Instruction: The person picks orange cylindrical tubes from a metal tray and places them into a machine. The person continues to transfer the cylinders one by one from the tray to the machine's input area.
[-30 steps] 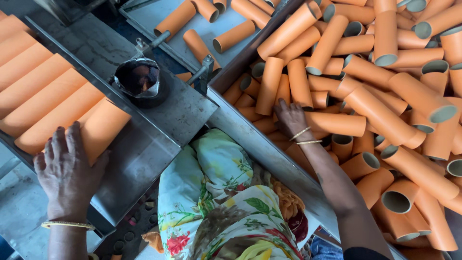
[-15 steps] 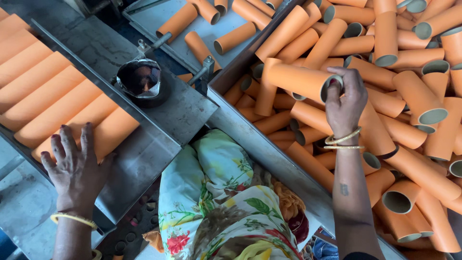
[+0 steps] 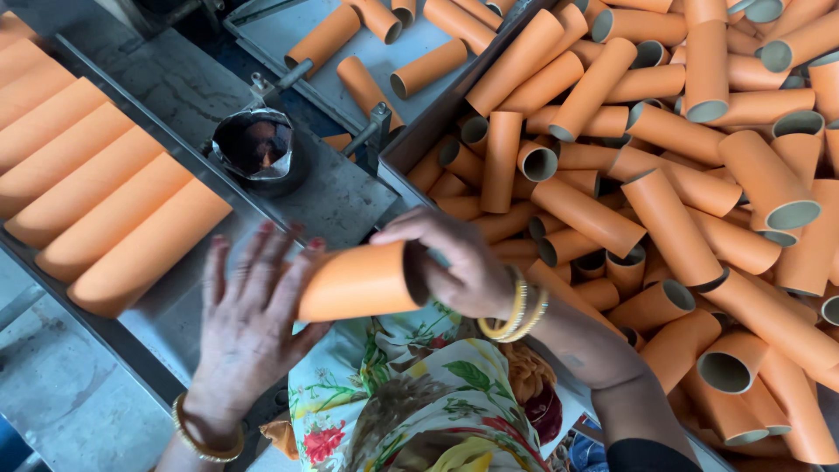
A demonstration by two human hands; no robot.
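My right hand (image 3: 454, 262) grips one end of an orange cardboard tube (image 3: 358, 281), held level above the front of a grey metal table (image 3: 341, 197). My left hand (image 3: 249, 319) is spread flat, fingers apart, its fingertips against the tube's other end. Left of both hands, a row of orange tubes (image 3: 96, 201) lies side by side on the metal table. A large heap of loose orange tubes (image 3: 682, 175) fills a bin to the right.
A dark round cup (image 3: 255, 144) with a shiny foil lining sits in the metal table behind my hands. Beyond it lies a grey tray (image 3: 376, 52) with a few tubes. Flowered cloth (image 3: 411, 402) covers my lap below.
My right hand lifted a tube out of the heap and carried it left to the table's front. My left hand moved right and now meets the tube's end.
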